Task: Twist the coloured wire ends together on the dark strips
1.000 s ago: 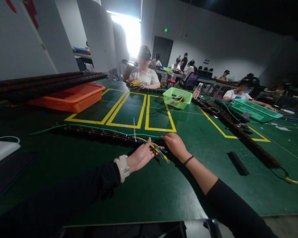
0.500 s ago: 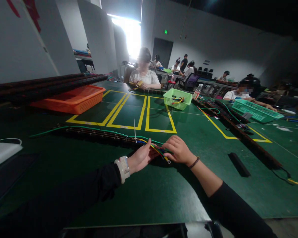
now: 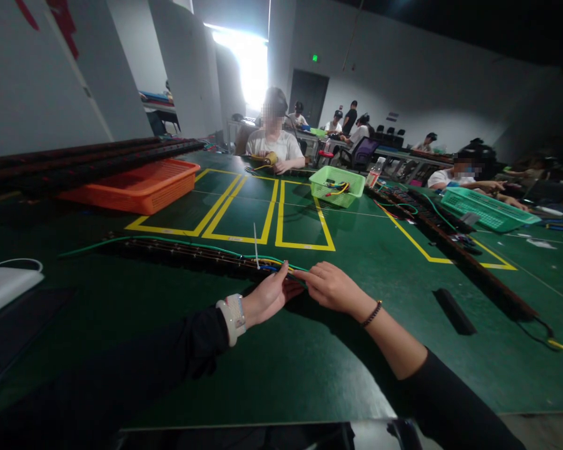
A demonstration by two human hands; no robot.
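My left hand (image 3: 273,294) is closed around a bundle of coloured wires (image 3: 278,265), thumb on top and fingers beneath. Against that bundle, just right of my left thumb, my right hand (image 3: 334,287) pinches the wires with its fingers together. The wires come out of the near end of a long dark cable channel (image 3: 182,254), which runs off to the left. Along its top lies a green wire (image 3: 136,237). A white cable tie (image 3: 256,247) sticks upright near the channel's end. The wire tips are hidden behind my right hand.
An orange basket (image 3: 169,192) stands at the left, a light green basket (image 3: 338,199) with wires at centre back. Another long channel (image 3: 488,275) and a short black strip (image 3: 454,311) lie right. A person (image 3: 274,147) sits opposite; a white device (image 3: 12,292) is far left.
My right hand has shifted slightly, its fingers coming up to the bundle beside my left thumb. The wire ends with a ring terminal, seen before below my right hand, are now out of sight.
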